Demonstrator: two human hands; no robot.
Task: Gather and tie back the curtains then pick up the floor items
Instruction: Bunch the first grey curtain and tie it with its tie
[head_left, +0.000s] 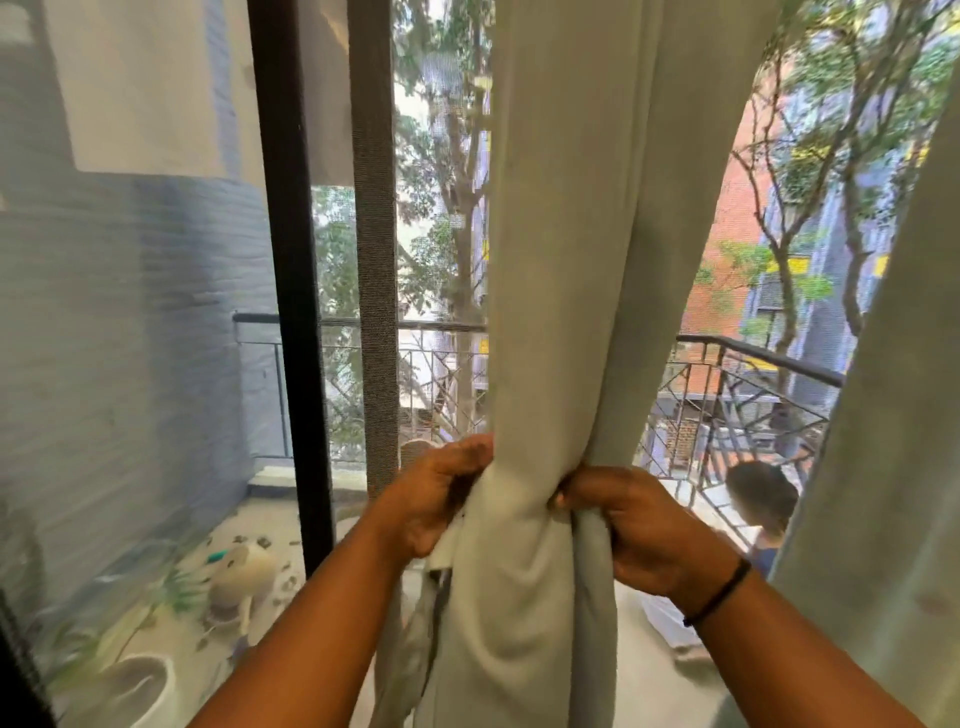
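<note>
A pale grey-green curtain (566, 260) hangs in the middle of the head view, bunched into a narrow waist at hand height. My left hand (441, 493) grips the gathered fabric from the left side. From the right, my right hand (639, 525) squeezes the same bundle, a black band on its wrist. Below the hands the cloth fans out again and a thin strip of fabric dangles at the left. A second curtain panel (893, 415) of the same colour hangs along the right edge. No floor items inside the room are visible.
A dark door frame (291, 260) and a mesh screen strip (376, 312) stand left of the curtain. Beyond the glass lies a balcony with a metal railing (753, 364), plant pots (244, 571) and scattered bits. A person (763, 504) stands on the balcony at right.
</note>
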